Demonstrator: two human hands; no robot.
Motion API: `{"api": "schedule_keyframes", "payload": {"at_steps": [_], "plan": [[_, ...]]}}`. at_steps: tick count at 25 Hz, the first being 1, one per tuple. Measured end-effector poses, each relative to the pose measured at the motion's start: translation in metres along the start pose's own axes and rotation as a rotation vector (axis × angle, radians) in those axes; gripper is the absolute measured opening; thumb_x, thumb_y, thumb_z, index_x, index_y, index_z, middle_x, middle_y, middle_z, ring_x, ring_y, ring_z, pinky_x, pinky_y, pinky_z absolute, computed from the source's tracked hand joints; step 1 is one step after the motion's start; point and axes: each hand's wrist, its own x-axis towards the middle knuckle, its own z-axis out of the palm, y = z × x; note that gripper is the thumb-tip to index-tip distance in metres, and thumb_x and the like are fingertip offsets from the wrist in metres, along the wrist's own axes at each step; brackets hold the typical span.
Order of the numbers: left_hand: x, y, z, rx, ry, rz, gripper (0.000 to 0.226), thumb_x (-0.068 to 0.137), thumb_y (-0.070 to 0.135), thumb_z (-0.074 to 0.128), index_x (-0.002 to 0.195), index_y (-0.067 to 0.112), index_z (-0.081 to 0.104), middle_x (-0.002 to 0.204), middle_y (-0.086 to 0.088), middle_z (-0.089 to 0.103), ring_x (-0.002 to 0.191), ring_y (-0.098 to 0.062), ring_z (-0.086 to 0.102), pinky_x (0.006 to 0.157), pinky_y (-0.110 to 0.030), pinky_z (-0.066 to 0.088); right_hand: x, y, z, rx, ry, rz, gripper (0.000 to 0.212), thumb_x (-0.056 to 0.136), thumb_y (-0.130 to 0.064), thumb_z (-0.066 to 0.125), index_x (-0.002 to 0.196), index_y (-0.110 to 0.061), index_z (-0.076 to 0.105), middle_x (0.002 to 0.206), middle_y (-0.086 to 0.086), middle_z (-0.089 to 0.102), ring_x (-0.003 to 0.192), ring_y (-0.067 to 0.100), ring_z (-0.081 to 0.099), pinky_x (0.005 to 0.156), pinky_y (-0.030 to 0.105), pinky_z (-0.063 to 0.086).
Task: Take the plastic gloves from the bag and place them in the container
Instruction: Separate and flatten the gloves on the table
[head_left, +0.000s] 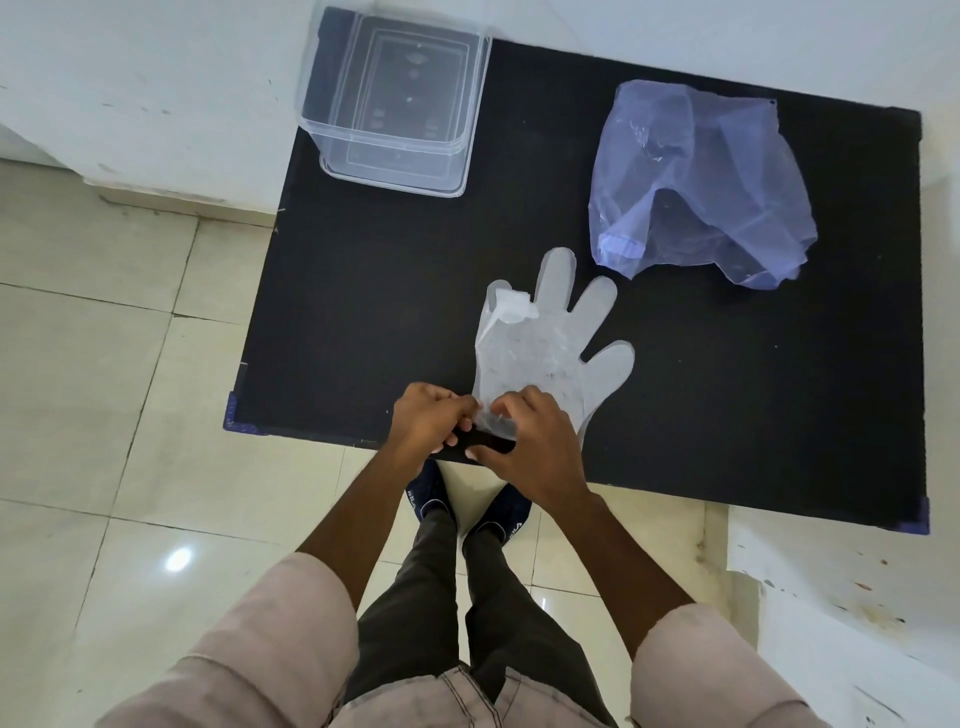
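Right now both hands meet at the near edge of the black table (363, 291): left hand (427, 422) and right hand (530, 441), fingers curled and pinched on the cuff of the plastic glove (545, 343). It lies flat, long axis running away from the person, fingertips pointing toward the far side. Beyond, right, the crumpled blue bag (696, 182); far left corner, the clear container (395, 104), well apart, open path between.
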Motion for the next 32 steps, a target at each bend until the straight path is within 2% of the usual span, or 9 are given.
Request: {"api": "schedule_keyframes", "payload": {"at_steps": [3, 6, 9, 13, 17, 23, 26, 30, 32], "plan": [[0.0, 0.006, -0.002, -0.106, -0.071, -0.015, 0.032, 0.085, 0.035, 0.062, 0.073, 0.007, 0.074, 0.059, 0.001, 0.064, 0.048, -0.012, 0.047, 0.05, -0.025, 0.039, 0.004, -0.009, 0.003, -0.016, 0.064, 0.04, 0.039, 0.072, -0.046, 0.074, 0.091, -0.014, 0.065, 0.087, 0.005, 0.066, 0.078, 0.019, 0.059, 0.066, 0.033, 0.052], [0.0, 0.005, -0.003, -0.218, -0.065, -0.024, 0.046, 0.095, 0.042, 0.047, 0.082, 0.008, 0.075, 0.061, 0.0, 0.063, 0.046, -0.01, 0.048, 0.048, -0.025, 0.038, 0.011, -0.014, -0.003, 0.211, 0.096, 0.186, 0.018, 0.088, -0.03, 0.064, 0.087, -0.012, 0.066, 0.084, 0.003, 0.067, 0.075, 0.015, 0.059, 0.067, 0.029, 0.051], [-0.001, 0.003, -0.002, -0.208, 0.004, -0.008, 0.039, 0.093, 0.042, 0.053, 0.085, 0.009, 0.072, 0.067, -0.003, 0.066, 0.05, -0.013, 0.054, 0.051, -0.026, 0.045, 0.017, -0.011, -0.008, 0.496, 0.075, 0.318, 0.018, 0.091, -0.023, 0.064, 0.084, -0.008, 0.07, 0.078, 0.003, 0.07, 0.072, 0.016, 0.063, 0.069, 0.027, 0.05], [-0.006, 0.004, 0.005, -0.181, -0.02, 0.074, 0.021, 0.084, 0.034, 0.068, 0.083, 0.014, 0.073, 0.073, -0.004, 0.072, 0.054, -0.012, 0.062, 0.054, -0.027, 0.053, 0.019, -0.008, -0.011, 0.672, 0.034, 0.36, 0.017, 0.09, -0.018, 0.066, 0.087, -0.003, 0.072, 0.078, 0.01, 0.072, 0.074, 0.022, 0.067, 0.071, 0.031, 0.055], [-0.006, 0.003, 0.01, -0.194, 0.044, 0.115, 0.01, 0.085, 0.021, 0.067, 0.085, 0.014, 0.074, 0.074, -0.003, 0.073, 0.056, -0.01, 0.062, 0.051, -0.023, 0.052, 0.023, -0.013, -0.015, 0.736, -0.02, 0.429, 0.019, 0.089, -0.024, 0.067, 0.091, -0.006, 0.071, 0.082, 0.006, 0.073, 0.08, 0.019, 0.069, 0.077, 0.029, 0.056], [-0.004, 0.001, 0.011, -0.151, 0.03, 0.171, 0.011, 0.087, 0.022, 0.067, 0.085, 0.014, 0.074, 0.077, -0.003, 0.074, 0.057, -0.007, 0.062, 0.053, -0.022, 0.053, 0.028, -0.019, -0.017, 0.759, -0.008, 0.539, 0.019, 0.093, -0.013, 0.057, 0.081, -0.005, 0.069, 0.071, 0.002, 0.065, 0.074, 0.015, 0.063, 0.074, 0.031, 0.053], [-0.002, 0.001, 0.01, -0.276, -0.008, 0.094, 0.018, 0.089, 0.026, 0.061, 0.087, 0.014, 0.074, 0.078, -0.005, 0.075, 0.06, -0.012, 0.065, 0.055, -0.026, 0.053, 0.03, -0.022, -0.023, 0.958, -0.049, 0.624, 0.016, 0.093, -0.001, 0.053, 0.084, 0.006, 0.064, 0.068, 0.006, 0.062, 0.056, 0.001, 0.062, 0.057, 0.015, 0.051], [-0.004, 0.006, 0.005, -0.327, -0.079, -0.017, 0.038, 0.077, 0.043, 0.072, 0.086, 0.006, 0.074, 0.071, -0.005, 0.074, 0.051, -0.012, 0.06, 0.051, -0.024, 0.049, 0.033, -0.023, -0.023, 0.941, -0.043, 0.624, 0.019, 0.092, -0.008, 0.056, 0.078, -0.007, 0.069, 0.071, 0.001, 0.063, 0.062, 0.003, 0.059, 0.053, 0.011, 0.048], [-0.004, 0.009, 0.002, -0.295, -0.115, -0.04, 0.036, 0.072, 0.038, 0.077, 0.084, 0.004, 0.073, 0.066, -0.003, 0.072, 0.046, -0.011, 0.057, 0.05, -0.023, 0.046, 0.033, -0.025, -0.021, 0.94, -0.056, 0.636, 0.024, 0.093, -0.008, 0.056, 0.072, -0.011, 0.067, 0.064, 0.002, 0.06, 0.053, 0.003, 0.054, 0.05, 0.013, 0.044]]}}
